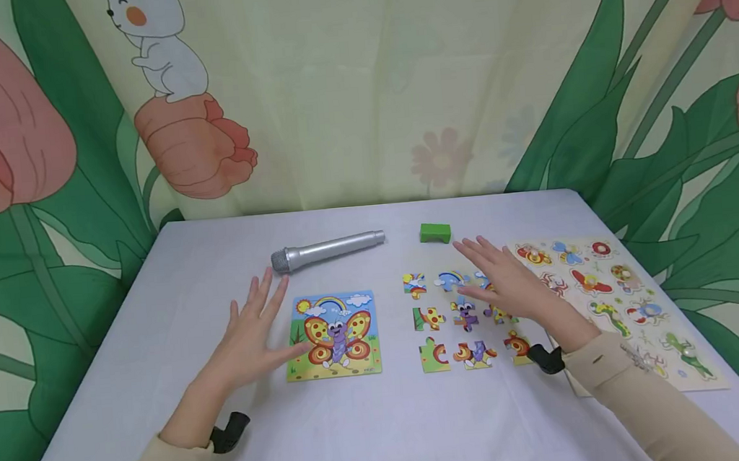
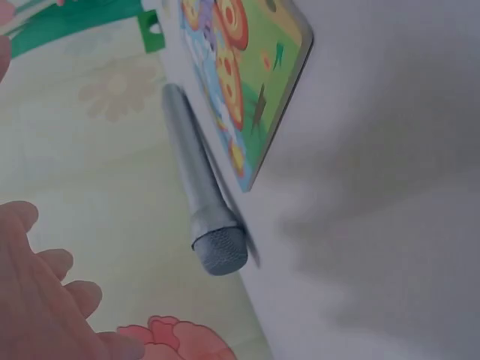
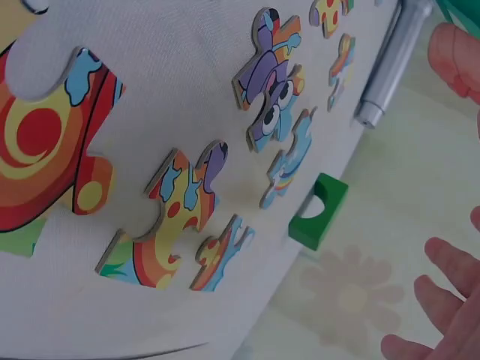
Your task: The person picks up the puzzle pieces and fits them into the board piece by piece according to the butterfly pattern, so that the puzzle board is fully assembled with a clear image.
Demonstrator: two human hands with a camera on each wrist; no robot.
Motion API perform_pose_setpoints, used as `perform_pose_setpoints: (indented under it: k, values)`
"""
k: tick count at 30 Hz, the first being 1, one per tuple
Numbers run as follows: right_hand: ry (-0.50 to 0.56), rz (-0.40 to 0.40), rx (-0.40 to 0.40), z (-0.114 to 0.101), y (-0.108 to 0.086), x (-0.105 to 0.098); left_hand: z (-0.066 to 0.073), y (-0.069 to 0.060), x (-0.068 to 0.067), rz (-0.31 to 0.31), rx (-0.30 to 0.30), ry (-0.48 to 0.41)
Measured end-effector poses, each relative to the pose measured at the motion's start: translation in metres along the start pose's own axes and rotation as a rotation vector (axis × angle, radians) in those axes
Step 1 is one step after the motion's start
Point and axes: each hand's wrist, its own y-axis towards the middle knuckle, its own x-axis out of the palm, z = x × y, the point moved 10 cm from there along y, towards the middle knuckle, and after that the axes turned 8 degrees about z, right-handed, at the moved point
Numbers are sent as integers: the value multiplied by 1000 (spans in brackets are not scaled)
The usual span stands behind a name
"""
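My left hand [image 1: 246, 347] is held above the table with fingers spread, its thumb reaching over the left edge of a butterfly picture board [image 1: 345, 334]. Beyond its fingertips lies a silver toy microphone [image 1: 332, 249], head end to the left. My right hand [image 1: 502, 282] hovers with straight fingers over the right part of several loose jigsaw pieces [image 1: 430, 319], laid apart in rows; it hides some of them. Neither hand holds anything. In the right wrist view, a puzzle piece with a purple butterfly face [image 3: 271, 112] lies flat among the others.
A green block [image 1: 435, 233] with an arched notch sits near the back edge. To the right, partly under my right forearm, lies a sheet of insect pictures [image 1: 643, 310]. The white table [image 1: 360, 441] meets a printed curtain [image 1: 347, 116] behind.
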Motion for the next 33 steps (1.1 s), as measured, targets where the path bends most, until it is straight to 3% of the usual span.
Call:
perform_pose_setpoints:
  k: [18, 25, 33]
  values:
    - [130, -143, 53, -17, 26, 49, -8, -15, 46, -88, -123, -300]
    - [119, -202, 78, -19, 35, 63, -8, -18, 56, -100, -128, -426]
    - [110, -223, 93, -16, 44, 74, -13, -17, 62, -83, -161, -480]
